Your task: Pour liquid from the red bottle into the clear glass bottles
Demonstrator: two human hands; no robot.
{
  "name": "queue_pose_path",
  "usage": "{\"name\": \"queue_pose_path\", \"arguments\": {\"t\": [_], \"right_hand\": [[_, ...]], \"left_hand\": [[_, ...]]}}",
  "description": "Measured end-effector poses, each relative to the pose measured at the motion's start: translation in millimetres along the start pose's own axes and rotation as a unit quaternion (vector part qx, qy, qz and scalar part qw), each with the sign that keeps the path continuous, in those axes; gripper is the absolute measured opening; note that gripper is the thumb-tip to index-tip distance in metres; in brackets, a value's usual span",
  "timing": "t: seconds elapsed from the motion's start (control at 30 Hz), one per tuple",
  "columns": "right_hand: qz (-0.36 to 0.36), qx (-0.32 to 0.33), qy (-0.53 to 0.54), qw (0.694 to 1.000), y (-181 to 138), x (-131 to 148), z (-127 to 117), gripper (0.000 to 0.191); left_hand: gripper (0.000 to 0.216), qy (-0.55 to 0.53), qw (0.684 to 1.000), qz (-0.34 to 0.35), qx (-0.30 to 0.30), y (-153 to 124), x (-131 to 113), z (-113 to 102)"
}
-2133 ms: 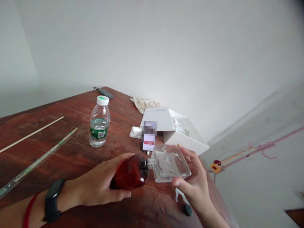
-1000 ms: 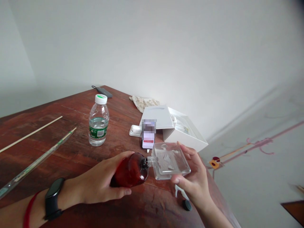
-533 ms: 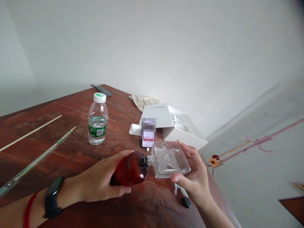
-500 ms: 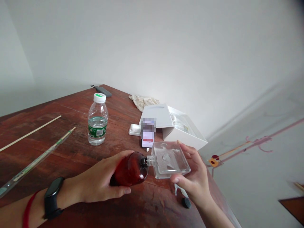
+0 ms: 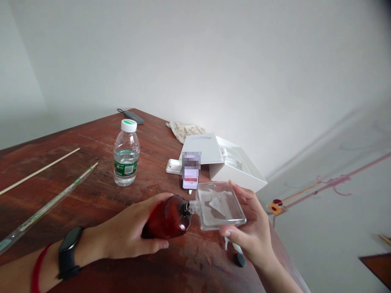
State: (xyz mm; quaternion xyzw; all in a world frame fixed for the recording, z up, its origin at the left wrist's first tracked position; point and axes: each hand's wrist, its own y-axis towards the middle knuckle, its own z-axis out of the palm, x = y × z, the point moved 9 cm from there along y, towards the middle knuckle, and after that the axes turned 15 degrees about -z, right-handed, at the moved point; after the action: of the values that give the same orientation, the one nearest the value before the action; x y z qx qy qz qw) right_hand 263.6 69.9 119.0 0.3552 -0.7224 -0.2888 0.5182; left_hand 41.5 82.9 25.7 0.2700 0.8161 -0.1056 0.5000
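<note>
My left hand [image 5: 128, 236] is wrapped round a dark red round bottle [image 5: 167, 217] that lies tilted over the brown wooden table [image 5: 91, 195]. Its neck meets the neck of a clear flat square glass bottle [image 5: 219, 205], which my right hand [image 5: 249, 232] grips from below and the side. A little clear liquid shows inside the glass bottle. Both bottles are held mouth to mouth near the table's right edge.
A water bottle [image 5: 126, 152] with a green label stands further back. Behind the hands are a phone [image 5: 190, 174], a white open box [image 5: 226, 162], a cloth [image 5: 185, 131] and a dark pouch [image 5: 133, 116]. Two long sticks [image 5: 49, 205] lie at left. A small black cap [image 5: 240, 260] lies by my right wrist.
The two bottles stay mouth to mouth. The glass bottle has tilted slightly and the liquid inside has shifted. Both hands have barely moved.
</note>
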Motion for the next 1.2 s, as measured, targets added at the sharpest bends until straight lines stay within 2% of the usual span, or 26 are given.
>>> {"name": "queue_pose_path", "arguments": {"t": [0.8, 1.2], "right_hand": [[-0.010, 0.000, -0.019, 1.000, -2.0, 2.9, 0.0, 0.072], [0.003, -0.025, -0.005, 1.000, -4.8, -0.3, -4.7, 0.077]], "left_hand": [[0.082, -0.003, 1.000, -0.009, -0.005, -0.6, 4.7, 0.1], [0.081, -0.005, 1.000, 0.000, 0.002, -0.4, 1.3, 0.2]]}}
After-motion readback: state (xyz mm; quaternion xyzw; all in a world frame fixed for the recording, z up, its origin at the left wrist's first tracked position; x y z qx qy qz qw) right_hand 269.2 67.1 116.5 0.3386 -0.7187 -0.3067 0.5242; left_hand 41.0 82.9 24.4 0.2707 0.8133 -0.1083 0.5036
